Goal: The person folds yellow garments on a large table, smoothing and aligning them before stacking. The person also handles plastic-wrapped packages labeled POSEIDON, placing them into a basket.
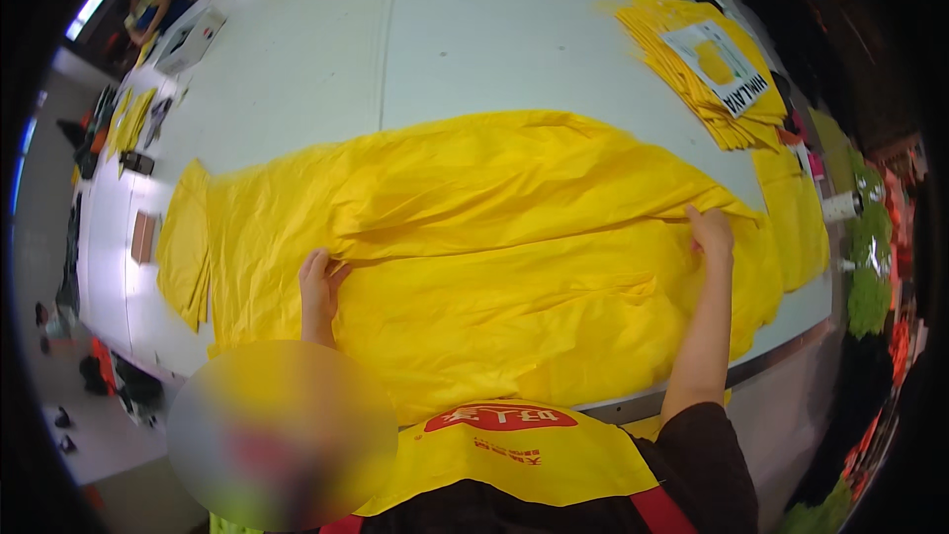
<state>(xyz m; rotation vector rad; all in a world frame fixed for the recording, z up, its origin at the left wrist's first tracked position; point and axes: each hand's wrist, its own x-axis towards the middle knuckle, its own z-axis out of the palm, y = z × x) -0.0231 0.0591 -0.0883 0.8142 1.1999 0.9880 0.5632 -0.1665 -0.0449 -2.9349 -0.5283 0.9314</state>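
A large spread of yellow fabric (474, 188) lies wrinkled across the near side of the white table, with a long crease running from side to side. My left hand (318, 289) pinches the fabric at the left end of that crease, its fingertips partly tucked into the cloth. At the crease's right end, my right hand (712, 232) is closed on the same fabric, thumb below and fingers above. The cloth bunches into folds between the two hands. A narrower folded yellow piece (183, 247) extends past the fabric's left end.
The white table (297, 69) stretches away beyond the fabric. At the far right sits a stack of folded yellow cloth (657, 49) with a printed sheet (707, 59) on top. A white box (193, 40) stands far left, a small brown box (143, 237) nearer. Another person (148, 10) is at far left.
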